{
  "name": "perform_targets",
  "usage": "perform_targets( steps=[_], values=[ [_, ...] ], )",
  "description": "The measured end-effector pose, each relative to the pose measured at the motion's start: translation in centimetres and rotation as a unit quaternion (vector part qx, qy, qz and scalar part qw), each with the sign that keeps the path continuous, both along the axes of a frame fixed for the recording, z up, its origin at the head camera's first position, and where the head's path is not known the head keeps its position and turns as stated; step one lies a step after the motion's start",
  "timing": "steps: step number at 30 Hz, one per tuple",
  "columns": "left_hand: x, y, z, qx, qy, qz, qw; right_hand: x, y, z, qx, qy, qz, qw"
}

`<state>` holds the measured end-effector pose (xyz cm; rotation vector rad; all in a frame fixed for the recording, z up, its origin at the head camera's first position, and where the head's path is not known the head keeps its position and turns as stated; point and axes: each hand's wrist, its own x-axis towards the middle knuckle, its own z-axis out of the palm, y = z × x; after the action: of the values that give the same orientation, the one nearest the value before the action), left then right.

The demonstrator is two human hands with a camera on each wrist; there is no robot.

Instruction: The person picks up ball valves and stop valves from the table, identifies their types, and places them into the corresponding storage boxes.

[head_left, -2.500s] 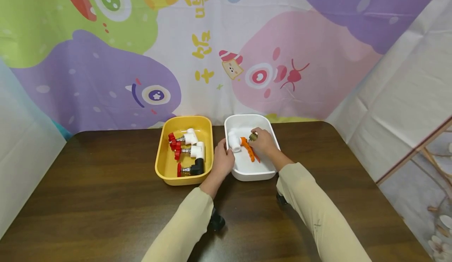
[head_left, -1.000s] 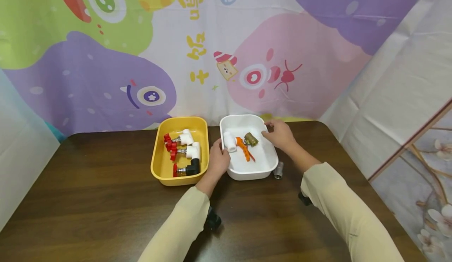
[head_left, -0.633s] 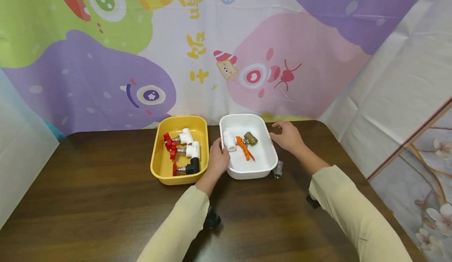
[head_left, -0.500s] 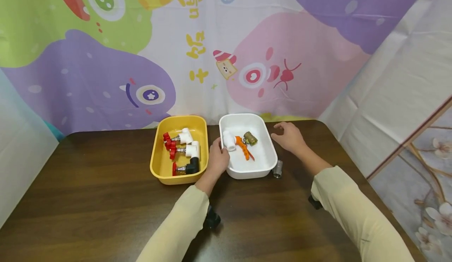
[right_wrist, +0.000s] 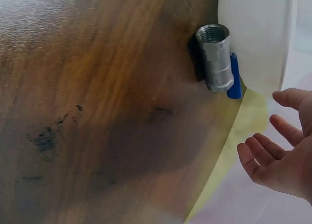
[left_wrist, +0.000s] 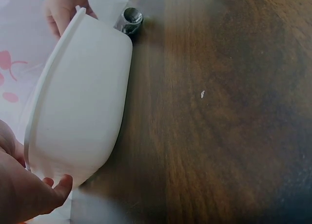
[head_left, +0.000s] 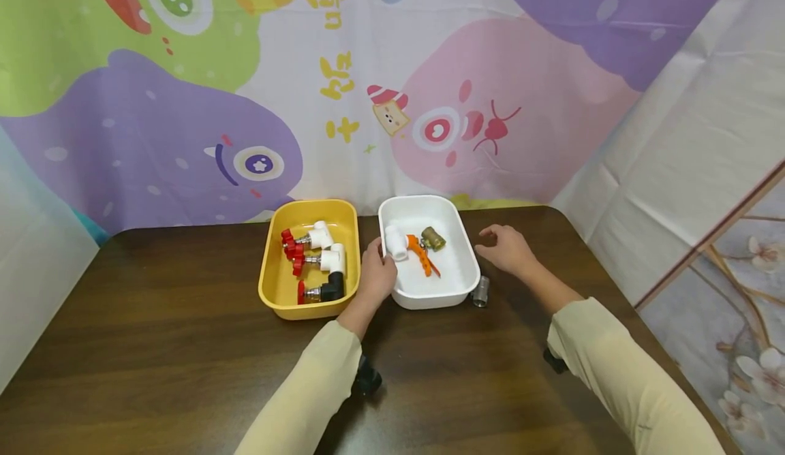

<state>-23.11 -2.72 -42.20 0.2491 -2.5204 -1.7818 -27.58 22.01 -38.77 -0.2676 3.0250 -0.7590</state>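
In the head view, my left hand (head_left: 375,274) pinches the left rim of a white plastic basin (head_left: 438,300), its thumb on the outer wall in the left wrist view. Inside lie a white plastic valve (head_left: 396,242) with an orange handle (head_left: 422,256), and a brass valve (head_left: 433,238) beside it. A thin red strip shows under the orange handle. My right hand (head_left: 508,250) hovers just off the basin's right side, loosely curled around nothing. Nearest to it on the table is a silver metal ball valve (right_wrist: 217,58) with a blue handle (right_wrist: 235,75).
A yellow basin (head_left: 270,285) stands left of my left hand, holding white valves (head_left: 331,259) and a black valve (head_left: 333,287), all with red knobs. The dark wooden table (head_left: 184,359) ends at a cartoon-print curtain (head_left: 362,169) behind both basins.
My right hand has let go of the brass valve, leaving it in the white basin, then drawn away rightward and lately toward me. My left hand keeps its place at the rim.
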Motion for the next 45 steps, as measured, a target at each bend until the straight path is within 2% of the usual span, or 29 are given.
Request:
perform_targets(
  steps=[20, 29, 38, 45],
  values=[
    [-0.1, 0.1, -0.1, 0.009, -0.008, 0.0, 0.9999, 1.1, 0.9, -1.6, 0.019, -0.047, 0.005, 0.999],
    [-0.2, 0.0, -0.2, 0.003, 0.0, -0.001, 1.0, 1.7, 0.6, -2.2, 0.021, -0.081, 0.014, 0.996],
    [0.0, 0.1, 0.0, 0.005, 0.001, -0.002, 1.0, 2.0, 0.2, -2.7, -0.017, -0.141, -0.003, 0.99],
    [0.0, 0.0, -0.1, 0.006, 0.003, -0.005, 1.0, 2.2, 0.0, -2.8, -0.027, -0.146, -0.001, 0.989]
  ],
)
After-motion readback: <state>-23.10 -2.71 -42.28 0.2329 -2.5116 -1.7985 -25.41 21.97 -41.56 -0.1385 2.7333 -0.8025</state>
